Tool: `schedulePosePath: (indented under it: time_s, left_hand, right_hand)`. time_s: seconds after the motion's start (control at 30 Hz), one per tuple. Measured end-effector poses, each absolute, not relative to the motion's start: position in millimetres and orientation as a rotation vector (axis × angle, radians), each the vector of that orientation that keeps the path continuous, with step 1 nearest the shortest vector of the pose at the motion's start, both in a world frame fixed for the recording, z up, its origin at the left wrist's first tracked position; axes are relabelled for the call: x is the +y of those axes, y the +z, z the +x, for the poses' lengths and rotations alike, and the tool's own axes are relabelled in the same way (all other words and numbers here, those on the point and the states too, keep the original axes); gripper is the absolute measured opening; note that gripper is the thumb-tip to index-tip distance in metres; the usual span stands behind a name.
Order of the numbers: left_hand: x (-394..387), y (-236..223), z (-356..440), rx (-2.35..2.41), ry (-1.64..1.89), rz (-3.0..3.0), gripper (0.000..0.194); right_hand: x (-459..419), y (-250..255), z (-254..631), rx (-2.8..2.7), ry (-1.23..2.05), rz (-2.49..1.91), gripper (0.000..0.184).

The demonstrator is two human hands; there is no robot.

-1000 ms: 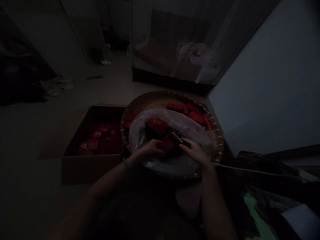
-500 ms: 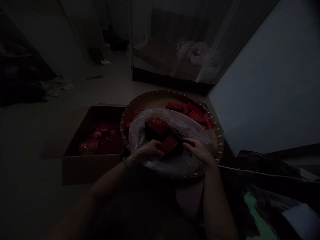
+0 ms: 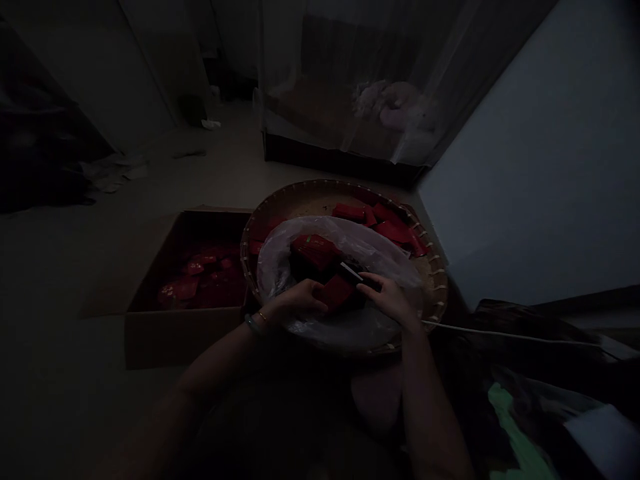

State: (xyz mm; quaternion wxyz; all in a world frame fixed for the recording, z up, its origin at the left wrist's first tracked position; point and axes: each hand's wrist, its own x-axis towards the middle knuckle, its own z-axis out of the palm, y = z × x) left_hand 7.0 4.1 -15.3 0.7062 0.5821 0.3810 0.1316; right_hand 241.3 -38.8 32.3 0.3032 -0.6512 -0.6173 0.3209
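In the dim head view, my left hand (image 3: 303, 297) is closed on the edge of a red packet (image 3: 339, 292), low inside an open clear plastic bag (image 3: 345, 230). My right hand (image 3: 390, 297) pinches a slim dark tool with a pale, shiny edge (image 3: 351, 271); its exact kind is too dark to make out. The tool lies just above the held packet. Another red packet with gold print (image 3: 316, 250) rests behind it in the bag, over dark contents that I cannot identify. The bag sits in a round woven bamboo tray (image 3: 435, 283).
More red packets (image 3: 395, 232) lie on the tray's far right. At left, an open cardboard box (image 3: 180, 340) holds several red packets (image 3: 180, 289). A white cord (image 3: 500, 332) runs right from the tray. A netted bed (image 3: 345, 127) stands behind, and a pale wall (image 3: 540, 180) at right.
My right hand has moved slightly left and turned, and the tool's pale edge now shows above the packet. My left hand and its packet have hardly moved.
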Motion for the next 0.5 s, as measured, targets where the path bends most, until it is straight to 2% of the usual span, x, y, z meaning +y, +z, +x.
schedulePosePath:
  time_s: [0.2, 0.33, 0.5]
  left_hand:
    - [4.8, -9.3, 5.0, 0.825, 0.294, 1.369, 0.041]
    - [6.1, -8.6, 4.4, 0.842, 0.270, 1.372, 0.044]
    - [4.3, -4.7, 5.3, 0.835, 0.301, 1.298, 0.038]
  right_hand:
    - [-38.8, 34.8, 240.4, -1.646, 0.785, -1.756, 0.036]
    - [-38.6, 37.6, 238.9, -1.631, 0.871, -1.746, 0.039]
    - [-39.8, 42.3, 240.6, -1.535, 1.014, -1.755, 0.049]
